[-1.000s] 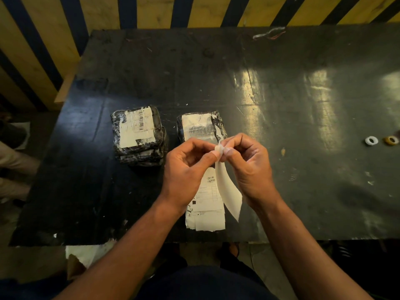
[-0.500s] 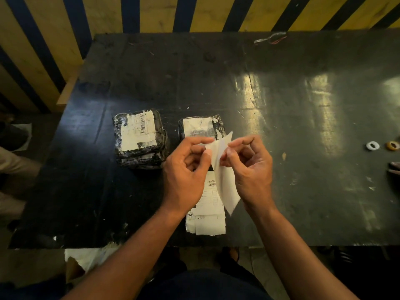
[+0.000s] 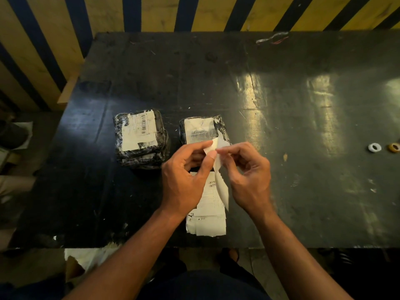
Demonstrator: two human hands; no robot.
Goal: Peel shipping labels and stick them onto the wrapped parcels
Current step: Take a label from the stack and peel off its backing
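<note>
Left hand (image 3: 184, 180): thumb and forefinger pinched on top corner of label sheet (image 3: 220, 180). Right hand (image 3: 249, 178): fingertips pinched on same sheet's edge. Sheet hangs above label stack (image 3: 206, 221), near right parcel (image 3: 200, 129). Left parcel (image 3: 139, 137) labelled.

My bench is a dark, scuffed table (image 3: 281, 191) with a worn sheen where the light falls on its right half. On it, to my left, sits a stack of wrapped parcels (image 3: 140, 139), the top one labelled with a barcode. Just beside it to the right lies a single wrapped parcel (image 3: 201, 128) bearing a pale label. Nearer me lies a pile of printed labels (image 3: 207, 221), close to the front edge. Well apart at the right edge lie a white ring (image 3: 374, 147) and a tan ring (image 3: 393, 147), side by side. A scrap of wire (image 3: 272, 38) lies at the far edge.
</note>
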